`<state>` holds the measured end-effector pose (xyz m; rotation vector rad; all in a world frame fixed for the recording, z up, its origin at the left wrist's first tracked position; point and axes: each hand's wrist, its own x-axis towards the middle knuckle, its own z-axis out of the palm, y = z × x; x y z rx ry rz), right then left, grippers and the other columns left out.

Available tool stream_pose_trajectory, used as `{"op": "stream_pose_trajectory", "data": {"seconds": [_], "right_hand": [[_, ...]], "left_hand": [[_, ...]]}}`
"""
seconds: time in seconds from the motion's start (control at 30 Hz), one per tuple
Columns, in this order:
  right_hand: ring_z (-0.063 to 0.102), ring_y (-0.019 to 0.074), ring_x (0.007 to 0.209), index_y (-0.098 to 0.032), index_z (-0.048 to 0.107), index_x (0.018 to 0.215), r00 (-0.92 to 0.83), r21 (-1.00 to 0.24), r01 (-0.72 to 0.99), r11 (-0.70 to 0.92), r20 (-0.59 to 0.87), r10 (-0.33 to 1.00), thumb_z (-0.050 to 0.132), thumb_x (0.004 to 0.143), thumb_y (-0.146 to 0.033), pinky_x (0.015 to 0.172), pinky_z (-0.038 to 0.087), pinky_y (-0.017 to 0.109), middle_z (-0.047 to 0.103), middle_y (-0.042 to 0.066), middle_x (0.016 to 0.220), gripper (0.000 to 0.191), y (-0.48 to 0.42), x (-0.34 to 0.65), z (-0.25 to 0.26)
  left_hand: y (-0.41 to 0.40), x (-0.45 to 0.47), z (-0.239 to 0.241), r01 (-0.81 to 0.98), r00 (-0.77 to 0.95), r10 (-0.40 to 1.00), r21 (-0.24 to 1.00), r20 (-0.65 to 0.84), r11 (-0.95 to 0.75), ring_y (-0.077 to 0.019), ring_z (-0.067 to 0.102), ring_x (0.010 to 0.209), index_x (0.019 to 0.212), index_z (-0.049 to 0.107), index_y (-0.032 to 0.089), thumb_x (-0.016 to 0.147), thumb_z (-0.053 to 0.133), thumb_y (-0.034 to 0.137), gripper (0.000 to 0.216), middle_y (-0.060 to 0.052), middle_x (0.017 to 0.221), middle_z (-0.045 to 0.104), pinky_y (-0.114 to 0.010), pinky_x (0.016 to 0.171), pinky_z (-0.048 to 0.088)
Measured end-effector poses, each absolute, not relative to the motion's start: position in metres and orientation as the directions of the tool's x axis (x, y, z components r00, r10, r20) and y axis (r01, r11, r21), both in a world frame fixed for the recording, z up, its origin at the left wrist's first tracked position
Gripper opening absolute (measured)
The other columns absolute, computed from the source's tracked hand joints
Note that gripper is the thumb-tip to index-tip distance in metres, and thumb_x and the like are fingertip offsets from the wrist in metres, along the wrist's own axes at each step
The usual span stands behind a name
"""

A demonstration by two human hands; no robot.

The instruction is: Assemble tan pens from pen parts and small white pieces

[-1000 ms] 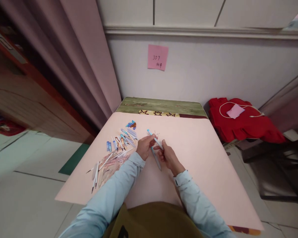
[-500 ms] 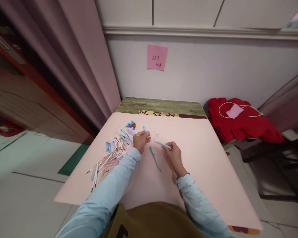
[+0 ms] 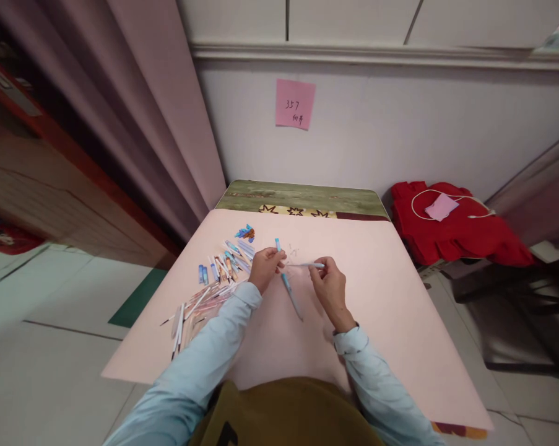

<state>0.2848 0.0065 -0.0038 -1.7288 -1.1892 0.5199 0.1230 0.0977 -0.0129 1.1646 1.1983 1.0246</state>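
In the head view, my left hand [image 3: 266, 267] pinches a small blue pen part [image 3: 278, 243] that stands up from the fingertips. My right hand [image 3: 329, 284] is closed on a slim light-blue pen barrel [image 3: 312, 265], held level with its thin end toward the left fingers. I cannot tell whether the two parts touch. Just below them a blue-and-grey pen [image 3: 292, 294] lies slanted on the pink sheet. Tiny pale bits, perhaps springs [image 3: 294, 251], are scattered behind my hands.
Several blue and brown pen parts [image 3: 228, 263] lie left of my left hand, with thin refills [image 3: 200, 303] nearer me. A small heap of blue and brown pieces [image 3: 246, 233] sits farther back. The pink-covered table [image 3: 400, 322] meets the wall; red cloth [image 3: 474, 235] lies at right.
My left hand has shifted slightly right, and its blue part stands more upright. The barrel in my right hand has turned from slanted to nearly level, its thin end closer to the left fingers.
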Motion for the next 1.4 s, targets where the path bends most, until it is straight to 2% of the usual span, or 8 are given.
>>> {"op": "stream_pose_trajectory", "data": {"seconds": [0.17,0.37,0.53,0.63,0.77,0.93,1.17,1.4], "right_hand": [[0.055,0.0163,0.056,-0.022,0.058,0.089,0.457,-0.914,0.395,-0.095,0.105,0.883,0.059,0.083,-0.043,0.058,0.039,0.026,0.06,-0.003,0.059,0.022,0.003,0.286,-0.005],[0.053,0.0148,0.053,-0.022,0.057,0.086,0.462,-0.925,0.368,-0.093,0.095,0.882,0.062,0.082,-0.045,0.056,0.039,0.026,0.059,-0.004,0.058,0.023,-0.003,0.287,0.006],[0.061,0.0154,0.064,-0.022,0.052,0.095,0.541,-0.992,0.103,0.07,0.115,0.833,0.06,0.084,-0.044,0.057,0.047,0.026,0.066,0.001,0.078,0.026,-0.007,0.296,0.02],[0.066,0.0171,0.069,-0.022,0.049,0.095,0.472,-0.998,-0.025,0.065,0.046,0.881,0.059,0.082,-0.038,0.058,0.05,0.027,0.069,0.004,0.09,0.023,0.003,0.291,0.014],[0.063,0.0173,0.056,-0.02,0.058,0.086,0.159,-0.955,0.272,-0.116,-0.074,0.985,0.057,0.077,-0.026,0.055,0.045,0.026,0.062,-0.002,0.062,0.011,0.03,0.257,-0.002],[0.064,0.0178,0.072,-0.02,0.067,0.09,-0.09,-0.705,0.702,0.103,0.056,0.994,0.055,0.08,-0.018,0.066,0.041,0.025,0.07,0.003,0.076,0.015,0.067,0.187,-0.005],[0.065,0.0189,0.083,-0.02,0.066,0.116,-0.103,-0.695,0.698,0.17,0.137,0.985,0.058,0.091,-0.036,0.073,0.041,0.026,0.074,0.006,0.092,0.031,0.083,0.175,-0.005],[0.059,0.0181,0.062,-0.022,0.064,0.072,0.097,-0.494,0.865,-0.087,-0.005,0.995,0.058,0.088,-0.046,0.056,0.03,0.028,0.067,0.004,0.065,0.029,0.026,0.25,-0.008]], "left_hand": [[0.088,0.132,-0.018,0.147,0.235,0.966,0.987,-0.103,0.07,-0.0134,0.057,0.049,0.081,0.071,0.016,0.072,0.071,0.039,0.025,-0.001,0.061,0.064,-0.023,0.044,0.039],[0.086,0.151,-0.018,0.022,0.397,0.915,0.997,-0.073,0.07,-0.0153,0.063,0.059,0.077,0.066,0.018,0.073,0.071,0.045,0.028,-0.001,0.062,0.063,-0.026,0.06,0.051],[0.084,0.128,0.011,-0.032,0.275,0.961,0.999,0.018,-0.01,-0.0156,0.062,0.064,0.084,0.067,0.018,0.076,0.07,0.043,0.027,-0.002,0.07,0.064,-0.027,0.064,0.051],[0.083,0.087,0.024,0.091,0.191,0.981,0.994,0.037,-0.055,-0.0147,0.06,0.064,0.08,0.067,0.019,0.075,0.072,0.04,0.021,-0.001,0.07,0.065,-0.025,0.063,0.047],[0.083,0.027,0.017,0.29,0.083,0.996,0.957,-0.031,0.005,-0.0143,0.055,0.054,0.068,0.063,0.02,0.072,0.072,0.038,0.02,0.001,0.057,0.06,-0.024,0.054,0.042],[0.082,-0.008,-0.003,0.228,-0.069,0.979,0.952,-0.191,0.202,-0.012,0.047,0.038,0.068,0.058,0.019,0.074,0.066,0.046,0.029,-0.002,0.052,0.062,-0.024,0.043,0.033],[0.081,-0.041,-0.007,0.348,-0.27,0.945,0.896,-0.186,0.276,-0.0186,0.06,0.055,0.065,0.062,0.019,0.072,0.068,0.043,0.026,-0.005,0.056,0.065,-0.028,0.053,0.039],[0.087,-0.033,-0.002,0.909,-0.177,0.981,0.369,-0.082,0.195,-0.0315,0.066,0.093,0.087,0.068,0.017,0.082,0.056,0.038,0.025,-0.019,0.094,0.073,-0.034,0.072,0.042]]}}
